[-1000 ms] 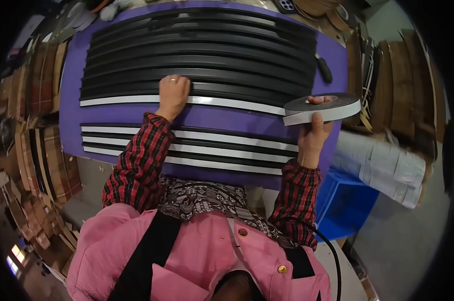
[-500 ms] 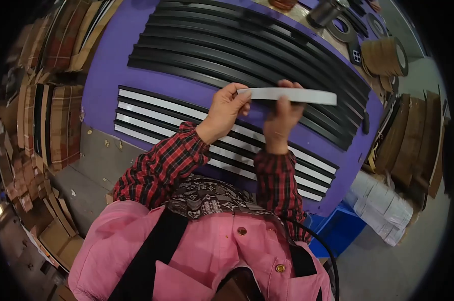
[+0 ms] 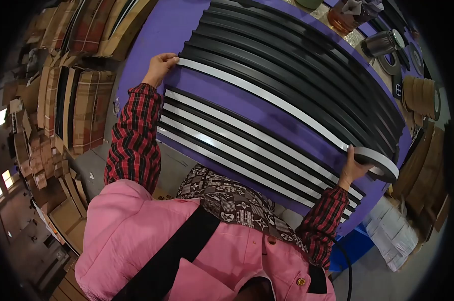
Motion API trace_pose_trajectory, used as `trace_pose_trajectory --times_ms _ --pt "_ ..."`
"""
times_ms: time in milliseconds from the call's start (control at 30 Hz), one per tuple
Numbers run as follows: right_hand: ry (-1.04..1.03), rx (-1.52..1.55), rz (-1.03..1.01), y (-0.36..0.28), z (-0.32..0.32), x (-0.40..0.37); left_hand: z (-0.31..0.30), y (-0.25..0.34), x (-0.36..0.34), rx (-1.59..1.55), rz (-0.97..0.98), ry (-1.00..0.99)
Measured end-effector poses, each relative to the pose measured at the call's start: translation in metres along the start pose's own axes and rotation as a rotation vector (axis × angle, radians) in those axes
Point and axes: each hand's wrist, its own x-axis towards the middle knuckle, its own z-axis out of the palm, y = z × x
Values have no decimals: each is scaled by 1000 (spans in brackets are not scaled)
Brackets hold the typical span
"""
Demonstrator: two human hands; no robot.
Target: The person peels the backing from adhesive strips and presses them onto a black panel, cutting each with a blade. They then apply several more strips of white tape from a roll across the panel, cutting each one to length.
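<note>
A white strip of tape stretches along the nearest of the black ribbed strips. Its left end is pinched by my left hand at the strips' left edge. At the other end my right hand grips the roll of tape, thumb up by the strip where it leaves the roll. Closer to me lie several black strips with white tape on them, side by side on the purple table.
Along the far edge are a jar with amber liquid, a dark metal-lidded cup, a phone and brown tape rolls. Stacked cardboard boxes stand at left. A blue box and wrapped white packs sit at right.
My hands have moved far apart, the left to the left end and the right to the right with the roll. A long length of white tape now spans between them. The view has shifted.
</note>
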Motion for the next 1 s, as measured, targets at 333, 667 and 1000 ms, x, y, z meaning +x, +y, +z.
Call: trace_pose_trajectory --times_ms 333,667,1000 --pt "45 -479 -409 14 6 9 -4 -31 30 140 189 6" --pt "49 -523 -367 26 14 -3 -12 -36 37 285 215 136" --pt "-215 228 -89 -15 -7 2 262 53 -126 366 708 -195"
